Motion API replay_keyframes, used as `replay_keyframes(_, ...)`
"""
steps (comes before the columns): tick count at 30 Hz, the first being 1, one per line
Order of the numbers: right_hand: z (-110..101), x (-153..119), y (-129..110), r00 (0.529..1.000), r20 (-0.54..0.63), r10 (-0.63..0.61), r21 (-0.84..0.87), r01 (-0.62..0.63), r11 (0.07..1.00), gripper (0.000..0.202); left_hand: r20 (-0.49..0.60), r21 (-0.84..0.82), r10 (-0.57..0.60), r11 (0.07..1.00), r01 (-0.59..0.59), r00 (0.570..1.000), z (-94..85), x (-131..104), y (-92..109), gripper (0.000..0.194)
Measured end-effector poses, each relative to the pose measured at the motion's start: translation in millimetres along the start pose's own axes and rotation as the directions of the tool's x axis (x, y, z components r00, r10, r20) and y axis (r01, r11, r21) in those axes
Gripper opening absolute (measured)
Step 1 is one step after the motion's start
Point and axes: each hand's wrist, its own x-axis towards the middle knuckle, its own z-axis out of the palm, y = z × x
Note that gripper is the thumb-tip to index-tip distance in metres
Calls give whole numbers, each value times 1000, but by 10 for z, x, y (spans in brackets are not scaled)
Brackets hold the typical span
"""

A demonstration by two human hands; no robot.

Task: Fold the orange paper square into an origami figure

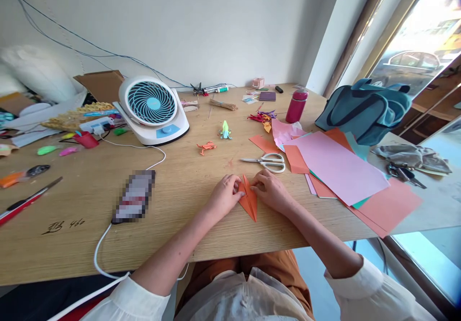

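An orange piece of folded paper (pixel 248 204), narrow and kite-shaped with a crease down its length, is on the wooden table close to its front edge. My left hand (pixel 229 192) pinches its left side between thumb and fingers. On the opposite side, my right hand (pixel 268 189) grips the right edge, fingers closed. White-handled scissors (pixel 272 162) lie just beyond my right hand, blades pointing left. Farther back sit an orange origami figure (pixel 206 147) and a green-and-yellow one (pixel 225 130).
Coloured paper sheets (pixel 342 167) spread across the right, near a blue bag (pixel 363 109) and a red bottle (pixel 297 105). A white fan (pixel 153 109) stands at back left. A phone (pixel 134 196) with a cable and a utility knife (pixel 29 201) lie left.
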Motion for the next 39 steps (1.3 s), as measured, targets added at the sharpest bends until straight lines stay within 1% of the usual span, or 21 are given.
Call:
replay_keyframes(1, -7, 7, -2, 1000, 13, 5, 22, -6, 1000, 6, 10, -1, -41, 999, 41, 999, -2, 38, 15, 32)
replay_keyframes(3, -25, 16, -8, 999, 32, 21, 66, -23, 998, 6, 48, -8, -107, 994, 108, 993, -20, 103, 48, 32)
replay_keyframes(7, -71, 9, -48, 997, 33, 71, 142, -75, 987, 8, 126, -55, -175, 982, 183, 977, -68, 188, 99, 21)
replay_keyframes(11, -103, 3, -90, 991, 21, 133, 203, -135, 970, 10, 162, -163, -192, 962, 218, 968, -82, 251, 98, 14)
replay_keyframes(15, -109, 24, -78, 983, -49, 175, 285, -154, 946, 14, 211, -334, -168, 914, 232, 963, -76, 383, 87, 13)
replay_keyframes(17, -104, 44, -45, 980, -85, 179, 329, -142, 934, 15, 217, -423, -146, 877, 228, 965, -66, 482, 89, 16)
replay_keyframes(22, -51, 112, 97, 974, -138, 179, 458, -98, 884, 19, 154, -607, -92, 777, 167, 984, 2, 681, 82, 35)
replay_keyframes(25, -8, 133, 159, 975, -123, 183, 513, -96, 853, 28, 153, -687, -34, 715, 131, 988, 53, 678, 50, 46)
replay_keyframes(28, 22, 125, 160, 978, -94, 184, 547, -103, 831, 35, 170, -733, 25, 671, 109, 985, 84, 609, 3, 51)
replay_keyframes(31, 40, 106, 121, 984, -52, 169, 566, -110, 817, 36, 173, -748, 59, 658, 92, 983, 99, 551, -45, 52)
replay_keyframes(34, 49, 93, 82, 987, -11, 160, 586, -123, 801, 38, 161, -739, 72, 669, 72, 984, 109, 529, -82, 49)
replay_keyframes(37, 34, 84, 42, 986, 34, 166, 599, -153, 786, 44, 133, -722, 84, 691, 38, 988, 104, 515, -85, 44)
replay_keyframes(39, 4, 77, 2, 984, 78, 163, 595, -177, 784, 42, 98, -710, 89, 704, 7, 991, 91, 500, -58, 38)
